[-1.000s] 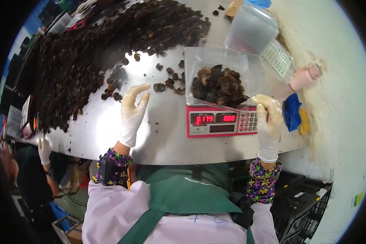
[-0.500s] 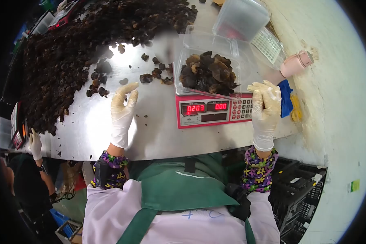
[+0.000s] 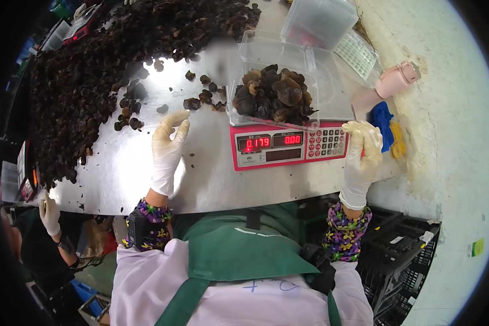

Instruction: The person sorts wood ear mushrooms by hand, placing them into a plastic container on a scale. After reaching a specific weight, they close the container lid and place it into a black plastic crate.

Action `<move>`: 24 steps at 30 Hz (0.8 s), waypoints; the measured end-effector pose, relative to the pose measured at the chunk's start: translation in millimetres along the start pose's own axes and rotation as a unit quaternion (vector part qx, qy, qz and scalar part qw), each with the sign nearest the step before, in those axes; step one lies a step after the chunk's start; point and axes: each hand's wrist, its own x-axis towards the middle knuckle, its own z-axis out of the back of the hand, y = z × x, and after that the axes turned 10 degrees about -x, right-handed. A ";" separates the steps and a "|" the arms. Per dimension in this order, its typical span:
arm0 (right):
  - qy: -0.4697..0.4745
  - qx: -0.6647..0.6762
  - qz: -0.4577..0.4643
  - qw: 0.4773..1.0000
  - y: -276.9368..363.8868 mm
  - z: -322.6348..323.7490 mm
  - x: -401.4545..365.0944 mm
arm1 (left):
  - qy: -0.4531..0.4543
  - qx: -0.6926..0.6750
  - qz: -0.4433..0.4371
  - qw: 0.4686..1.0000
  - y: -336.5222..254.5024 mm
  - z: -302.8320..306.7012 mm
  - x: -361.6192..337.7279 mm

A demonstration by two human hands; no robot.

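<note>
My left hand [image 3: 168, 149], in a white glove, hovers over the steel table left of the scale. Its thumb and fingers are bent but apart, with nothing seen between them. At the scale's right end is my right hand [image 3: 362, 157], also gloved. Its fingers are loosely bent and the thumb stands apart; I see nothing held. Between the hands, the red and white digital scale [image 3: 288, 148] reads 0.179. An open clear plastic box [image 3: 316, 103] rests on it, filled with a heap of dark wood ear mushrooms [image 3: 274, 95].
A large wood ear pile [image 3: 70, 103] covers the table's left and back. Stacked clear boxes [image 3: 320, 24], a label sheet [image 3: 358, 57], a pink bottle [image 3: 397, 80], a blue cloth [image 3: 382, 122] and a yellow bundle [image 3: 397, 142] line the wall side. A co-worker's gloved hand [image 3: 50, 214] is at left.
The scale reading has dropped from 0.203 to 0.179. My right hand has moved slightly right and down, away from the box. My left hand has shifted slightly right. The co-worker's hand has lowered.
</note>
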 end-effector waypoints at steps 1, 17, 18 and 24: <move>0.000 0.003 0.001 1.000 -0.2 0.1 0.2 | 0.000 -0.008 -0.006 1.000 4.6 -0.8 0.5; 0.072 0.032 0.017 0.997 14.2 -22.4 17.6 | 0.073 -0.193 0.081 0.975 -42.2 -38.0 5.7; 0.069 0.033 0.019 0.997 16.2 -25.4 19.3 | 0.083 -0.205 0.075 0.972 -44.9 -43.6 5.7; 0.123 -0.074 0.130 0.981 15.0 -38.9 26.8 | 0.096 -0.250 0.147 0.952 -65.0 -61.9 7.9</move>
